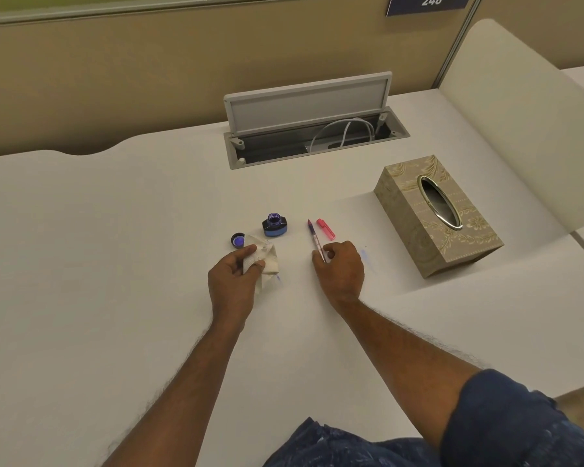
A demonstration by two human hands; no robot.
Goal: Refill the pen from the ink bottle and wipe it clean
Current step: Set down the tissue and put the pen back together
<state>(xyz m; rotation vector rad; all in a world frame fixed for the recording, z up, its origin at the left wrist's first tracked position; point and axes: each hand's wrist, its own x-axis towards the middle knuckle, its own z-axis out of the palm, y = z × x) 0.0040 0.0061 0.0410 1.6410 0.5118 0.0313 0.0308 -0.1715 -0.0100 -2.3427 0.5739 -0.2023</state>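
A small blue ink bottle (274,225) stands uncapped on the white desk (115,247). Its dark cap (238,240) lies just left of it, inner side up. My left hand (234,278) is shut on a crumpled white tissue (266,261) below the bottle, resting on the desk. My right hand (340,267) grips the lower end of a slim pen (315,240), whose tip points away from me. The pink pen cap (325,228) lies right beside the pen's tip.
A patterned beige tissue box (435,214) sits to the right. An open cable hatch (314,129) with a white cable is behind the bottle. Faint blue ink smears (364,256) mark the desk near my right hand. A partition wall stands at the back.
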